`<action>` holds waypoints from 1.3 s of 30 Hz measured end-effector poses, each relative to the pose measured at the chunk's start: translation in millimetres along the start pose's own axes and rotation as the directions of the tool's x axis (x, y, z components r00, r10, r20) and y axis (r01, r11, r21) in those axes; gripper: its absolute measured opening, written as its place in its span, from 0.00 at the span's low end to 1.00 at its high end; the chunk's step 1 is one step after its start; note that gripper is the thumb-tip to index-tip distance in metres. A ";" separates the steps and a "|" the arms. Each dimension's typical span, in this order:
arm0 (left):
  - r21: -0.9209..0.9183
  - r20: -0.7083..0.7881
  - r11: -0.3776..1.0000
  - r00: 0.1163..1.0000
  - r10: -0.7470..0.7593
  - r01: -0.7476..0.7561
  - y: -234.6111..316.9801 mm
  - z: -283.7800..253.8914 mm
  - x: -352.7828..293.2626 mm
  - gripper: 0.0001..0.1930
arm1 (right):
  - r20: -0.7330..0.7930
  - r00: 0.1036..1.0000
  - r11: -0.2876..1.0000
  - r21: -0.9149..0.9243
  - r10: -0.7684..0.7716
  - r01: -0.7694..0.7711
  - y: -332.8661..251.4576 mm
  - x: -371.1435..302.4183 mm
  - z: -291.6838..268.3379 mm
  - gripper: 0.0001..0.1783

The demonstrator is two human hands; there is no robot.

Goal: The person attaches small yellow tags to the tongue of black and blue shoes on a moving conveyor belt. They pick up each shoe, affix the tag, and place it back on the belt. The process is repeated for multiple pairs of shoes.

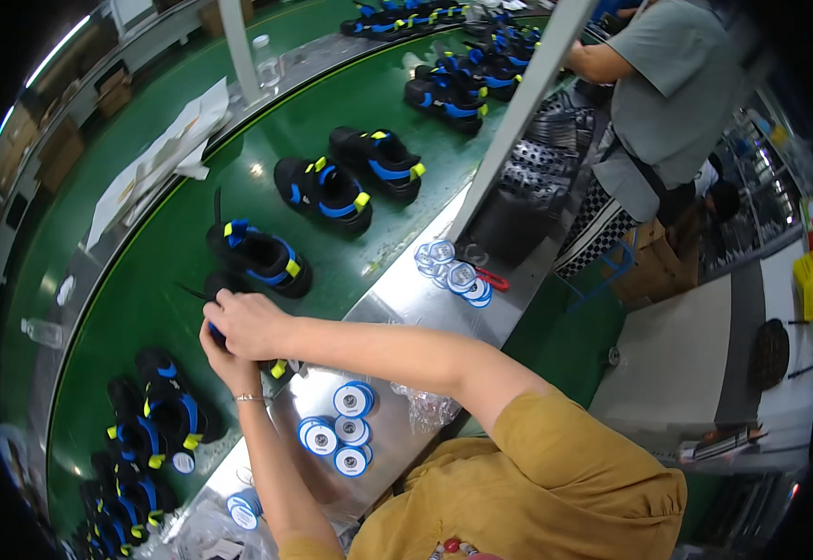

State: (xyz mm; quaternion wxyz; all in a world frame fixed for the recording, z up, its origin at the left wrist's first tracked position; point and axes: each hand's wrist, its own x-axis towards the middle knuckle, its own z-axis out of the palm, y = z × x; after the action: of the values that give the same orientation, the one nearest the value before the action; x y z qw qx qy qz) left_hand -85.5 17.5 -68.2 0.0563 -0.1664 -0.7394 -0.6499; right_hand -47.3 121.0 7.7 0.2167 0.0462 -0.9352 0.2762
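Left-centre of frame, a light, floppy black-and-blue sandal (238,329) is gripped by both the left hand (224,359) and right hand (250,322), probably best held by its stiffer sole.

Pretty bright overall w/ overhead lights, you can see white glare spots on the shiny green belt (192,233) and a washed-out sheen on the metal surface (406,299). Heavy fisheye tho: straight edges like the grey post (518,112) bend, corners go full black vignette. Center's sharp, stuff near the rim gets soft & smeary, shadows are short and weak.
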 end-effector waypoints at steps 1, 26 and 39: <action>0.028 0.011 0.999 1.000 0.018 -0.018 0.3 -0.8 -0.5 0.27 | 0.078 0.997 0.999 -0.047 0.016 -0.012 -1.7 5.9 -0.7 0.14; -0.177 0.110 0.973 0.985 -0.132 0.151 -8.0 14.2 -22.0 0.35 | 0.036 0.922 0.815 -0.454 -0.386 0.360 19.9 -44.7 -37.8 0.17; 0.271 0.115 0.962 0.993 -0.007 -0.025 31.0 12.0 -34.4 0.42 | -0.098 0.993 0.990 -0.128 -0.074 0.061 48.8 -18.7 -67.6 0.10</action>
State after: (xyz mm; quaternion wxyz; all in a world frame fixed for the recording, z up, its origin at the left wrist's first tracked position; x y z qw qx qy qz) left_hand -41.8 26.3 -51.1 0.0388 -0.1976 -0.8229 -0.5314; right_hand -14.8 197.8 26.3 0.2758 0.0499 -0.9362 0.2119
